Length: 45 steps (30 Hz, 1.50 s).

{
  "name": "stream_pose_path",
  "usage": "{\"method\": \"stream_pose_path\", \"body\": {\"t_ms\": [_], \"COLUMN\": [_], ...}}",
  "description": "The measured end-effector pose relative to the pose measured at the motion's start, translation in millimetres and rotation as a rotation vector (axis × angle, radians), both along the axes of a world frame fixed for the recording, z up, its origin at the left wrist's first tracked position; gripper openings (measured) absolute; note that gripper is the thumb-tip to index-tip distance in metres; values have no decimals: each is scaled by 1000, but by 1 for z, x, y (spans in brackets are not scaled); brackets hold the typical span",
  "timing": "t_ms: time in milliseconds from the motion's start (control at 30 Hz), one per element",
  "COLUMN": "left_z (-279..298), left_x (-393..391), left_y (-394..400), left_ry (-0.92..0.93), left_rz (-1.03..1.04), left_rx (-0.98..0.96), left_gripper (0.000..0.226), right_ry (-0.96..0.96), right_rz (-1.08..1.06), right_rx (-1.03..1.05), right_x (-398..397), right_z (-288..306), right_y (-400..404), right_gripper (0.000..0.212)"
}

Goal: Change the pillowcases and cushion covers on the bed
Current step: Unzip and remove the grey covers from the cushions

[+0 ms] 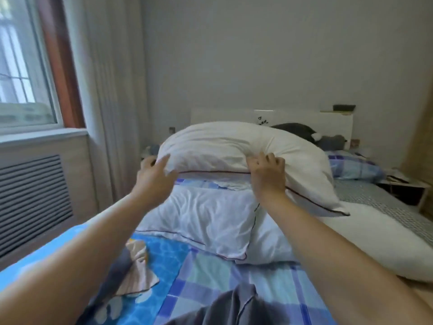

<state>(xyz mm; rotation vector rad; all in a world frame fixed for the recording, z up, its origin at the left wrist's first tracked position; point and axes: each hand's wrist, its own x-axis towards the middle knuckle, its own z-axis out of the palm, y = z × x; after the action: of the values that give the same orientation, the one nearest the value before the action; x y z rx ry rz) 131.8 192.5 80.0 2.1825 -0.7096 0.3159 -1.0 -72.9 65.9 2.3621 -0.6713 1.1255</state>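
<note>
Right grip (266,171) has fingers curled into the near edge of the white pillow (234,141), bunching the fabric just above its dark piping. Left grip (153,174) sits at the pillow's left corner with fingers fairly straight, touching or just under it; I can't tell if it has real hold.

Pillow is lifted and sagging in an arc over the far half of the bed (210,273), above a second white pillow (201,216) lying flat. A bare white insert (375,233) lies to the right. Blue checked cover (351,166) sits far right near the headboard (304,120). Dark grey fabric (225,308) and a striped piece (138,275) lie near me on the checked sheet.

My read: mid-task, handling a pillow, either dressing it or stripping it. I can't tell which from here.

Next move needs the left grip to close on that corner, then find the case opening. Soft load, it will flop; keep both corners held.
</note>
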Motion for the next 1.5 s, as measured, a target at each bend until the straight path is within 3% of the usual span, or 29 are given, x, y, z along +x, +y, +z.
{"method": "stream_pose_path", "body": {"t_ms": [100,167,233,500,633,667,800,867,933,1000,1100,1167,1200,1267,1333,1400,1500], "left_z": [-120,-176,-204,-234,-254,-262,-288,-295,-290,-273,-216,-172,-150,-116,-112,-146,-226], "left_x": [-34,-39,-28,-24,-59,-70,-119,-134,-141,-143,-158,-186,-206,-258,-300,-314,-307], "left_y": [29,48,54,11,50,68,141,164,174,174,152,129,118,105,103,103,102], "left_ry": [94,222,309,449,447,442,511,535,497,398,215,72,48,247,531,466,340], "left_rz": [-141,-175,-200,-287,-278,-239,-56,27,102,133,100,-35,-152,-591,-1005,-1062,-728], "left_rx": [392,617,670,665,735,734,691,636,592,545,403,252,198,216,391,474,501], "left_gripper": [64,67,60,40,51,55,64,41,24,21,21,20,17,27,51,47,50], "right_ry": [466,631,742,730,500,511,908,798,498,332,298,270,267,352,573,877,1279], "right_rz": [-69,-151,-216,35,134,174,241,210,154,72,25,176,330,659,783,548,9], "right_rx": [287,564,737,791,844,899,1046,1194,1285,1234,1105,1195,1289,1372,1188,846,670], "right_x": [44,55,54,35,2,-14,-104,-140,-159,-176,-206,-223,-232,-253,-273,-293,-336], "right_z": [-72,-119,-142,-135,-152,-167,-249,-272,-274,-248,-189,-151,-132,-107,-112,-141,-196], "right_y": [-22,-38,-53,-94,-37,-15,67,84,88,83,71,80,95,132,156,155,138], "right_gripper": [56,64,85,79,62,61,84,69,34,21,19,15,23,52,58,39,28]}}
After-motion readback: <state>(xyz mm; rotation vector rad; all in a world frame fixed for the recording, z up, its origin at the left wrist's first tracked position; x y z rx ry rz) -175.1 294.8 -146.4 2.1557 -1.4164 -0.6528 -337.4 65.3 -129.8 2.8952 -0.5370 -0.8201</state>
